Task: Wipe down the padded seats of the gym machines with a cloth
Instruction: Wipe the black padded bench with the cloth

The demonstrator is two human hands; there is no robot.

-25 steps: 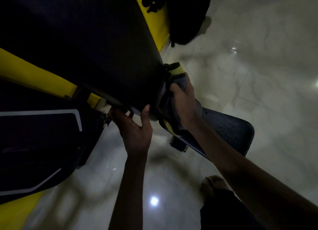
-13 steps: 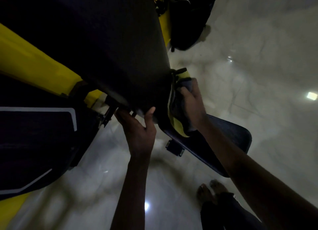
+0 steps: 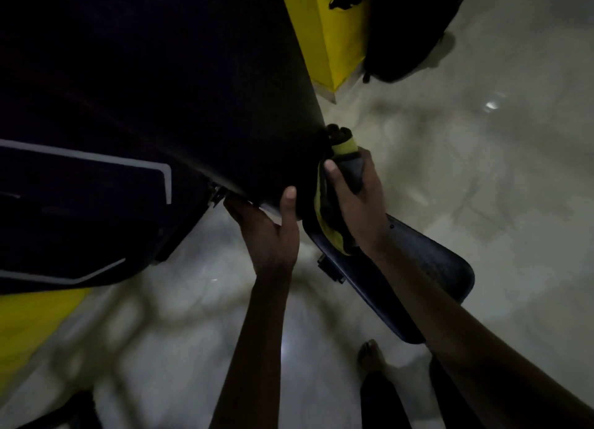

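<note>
The left hand (image 3: 270,232) reaches up on a straight forearm and grips the lower edge of the large black padded seat (image 3: 193,91), with the thumb on the face of the pad and the fingers curled underneath. Just beside that thumb, the right hand (image 3: 356,197) holds a yellow and grey cloth (image 3: 326,226) in curled fingers and presses it against the corner of the pad.

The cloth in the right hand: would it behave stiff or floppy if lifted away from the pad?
Probably floppy: the cloth bunches under the right hand and its yellow end droops in folds. Likely light, since one hand holds it against the black pad.
</note>
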